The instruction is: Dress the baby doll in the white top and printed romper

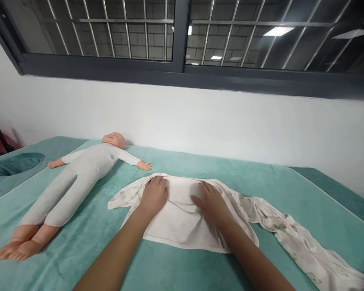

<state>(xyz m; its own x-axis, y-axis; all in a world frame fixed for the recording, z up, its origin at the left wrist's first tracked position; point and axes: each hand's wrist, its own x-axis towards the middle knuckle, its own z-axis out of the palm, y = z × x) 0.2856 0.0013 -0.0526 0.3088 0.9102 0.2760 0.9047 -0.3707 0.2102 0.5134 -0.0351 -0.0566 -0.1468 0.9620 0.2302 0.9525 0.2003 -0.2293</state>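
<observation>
Head view, sole feed to my station. Item: one shirt point(182, 228), white, with printed sleeves; I found it spread at the centre of the frame, slightly creased. Item: left hand point(154, 197), back uppermost, on the shirt's upper left part; thumb hidden, so I could not tell whether the fingers pinched any fabric. Item: right hand point(214, 204), palm down on the shirt's upper right part, thumb held away from the fingers, gripping nothing. Item: one printed cloth point(306, 246), bunched, running from beside the shirt to the lower right corner. Item: one doll point(89, 163), in pale grey, lying face up at left, head towards the wall point(200, 121), feet at the lower left edge. Support: one green bed point(87, 258), beneath all the above. Background: one dark-framed window point(181, 40) across the top, metal bars point(125, 28) behind the glass.
</observation>
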